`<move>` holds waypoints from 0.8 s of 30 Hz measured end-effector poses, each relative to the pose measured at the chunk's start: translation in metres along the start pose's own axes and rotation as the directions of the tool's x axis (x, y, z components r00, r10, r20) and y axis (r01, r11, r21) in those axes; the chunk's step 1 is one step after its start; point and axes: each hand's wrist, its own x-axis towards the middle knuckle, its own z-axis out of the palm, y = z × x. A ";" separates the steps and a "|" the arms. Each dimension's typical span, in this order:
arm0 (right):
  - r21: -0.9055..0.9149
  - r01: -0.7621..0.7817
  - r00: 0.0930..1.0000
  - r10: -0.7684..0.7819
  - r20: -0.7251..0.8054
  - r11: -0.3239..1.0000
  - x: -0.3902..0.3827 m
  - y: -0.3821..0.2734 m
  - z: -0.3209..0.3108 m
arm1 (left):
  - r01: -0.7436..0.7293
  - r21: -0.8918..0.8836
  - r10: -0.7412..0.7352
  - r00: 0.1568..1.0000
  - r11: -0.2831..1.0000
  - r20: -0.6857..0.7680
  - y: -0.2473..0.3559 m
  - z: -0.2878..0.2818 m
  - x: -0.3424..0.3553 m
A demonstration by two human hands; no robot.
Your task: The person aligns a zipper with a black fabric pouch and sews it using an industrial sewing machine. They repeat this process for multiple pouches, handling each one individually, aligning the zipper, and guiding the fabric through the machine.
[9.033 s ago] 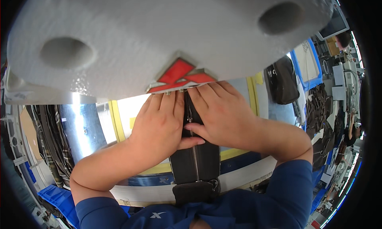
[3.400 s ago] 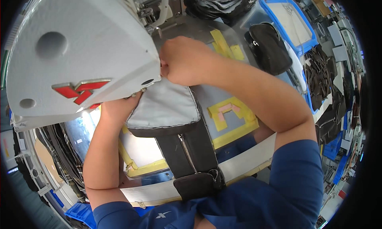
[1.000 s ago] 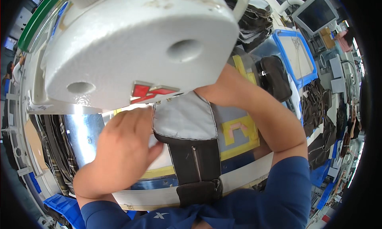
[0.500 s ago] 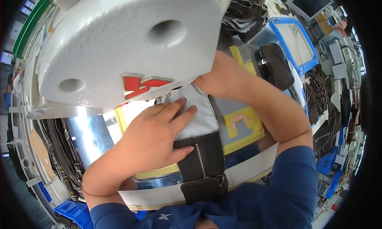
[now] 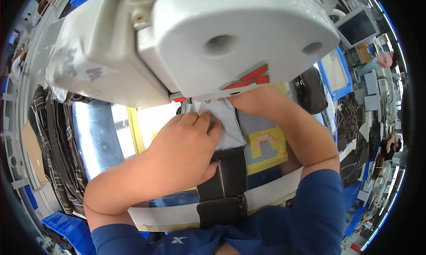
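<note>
A grey lining panel (image 5: 230,133) lies under the head of a white sewing machine (image 5: 248,42), joined to a black fabric piece (image 5: 233,170) with a metal zipper (image 5: 221,177). My left hand (image 5: 186,142) rests flat on the lining's left part, fingers stretched out and thumb apart near the zipper's top. At the lining's far right edge is my right hand (image 5: 255,100); the machine head hides its fingertips, so its grip does not show. Nearest me, a black pouch-like section (image 5: 222,212) hangs over the table edge.
Yellow tape (image 5: 266,164) marks the machine bed on the right. Dark striped fabric (image 5: 60,153) is stacked at left, above a blue crate (image 5: 73,230). A black pouch (image 5: 310,91) and a blue-rimmed tray (image 5: 344,73) stand at far right.
The view has shifted, so the machine head appears farther right and more of its left side shows. Both hands stay at the lining, the left still flat on it.
</note>
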 end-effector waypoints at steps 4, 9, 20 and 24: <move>-0.020 -0.038 0.998 0.039 0.041 0.999 -0.002 0.001 0.000 | -0.001 0.058 0.001 1.000 0.998 0.003 0.001 0.004 -0.002; 0.004 -0.045 0.998 0.045 0.035 0.999 -0.011 0.007 -0.004 | -0.014 0.142 0.015 1.000 0.990 -0.008 0.003 0.008 0.001; -0.036 0.013 1.000 -0.012 0.028 0.999 -0.004 0.001 0.001 | -0.025 0.253 0.030 0.999 0.967 -0.013 0.004 0.019 -0.002; -0.026 -0.010 0.999 0.011 0.044 1.000 -0.004 0.004 0.005 | -0.017 0.256 0.021 1.000 0.966 -0.013 0.005 0.019 -0.003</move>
